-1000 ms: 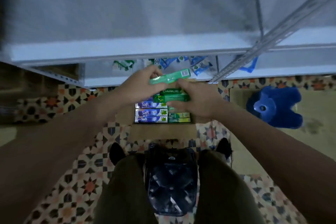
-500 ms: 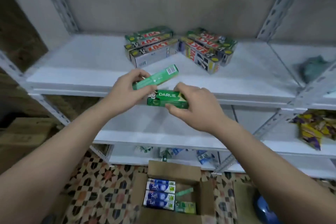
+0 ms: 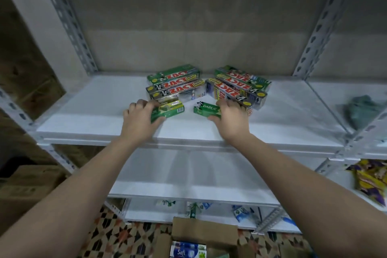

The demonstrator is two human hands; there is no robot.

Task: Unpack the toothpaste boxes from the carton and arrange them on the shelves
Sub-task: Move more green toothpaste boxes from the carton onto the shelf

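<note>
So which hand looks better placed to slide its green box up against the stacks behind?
Probably the left hand: its green box already sits just in front of the left stack. The right hand holds its Darlie box in front of the gap between the stacks.

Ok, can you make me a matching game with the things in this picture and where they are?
Things:
1. Green Darlie box
2. Zact boxes
3. Safi boxes
4. Yellow and purple packets

Places:
A. In the carton on the floor
B. Under the right hand on the top shelf
C. On the lower shelf at the far right
D. At the back of the top shelf, in two groups

Pairs: 1-B, 2-D, 3-A, 4-C
</note>
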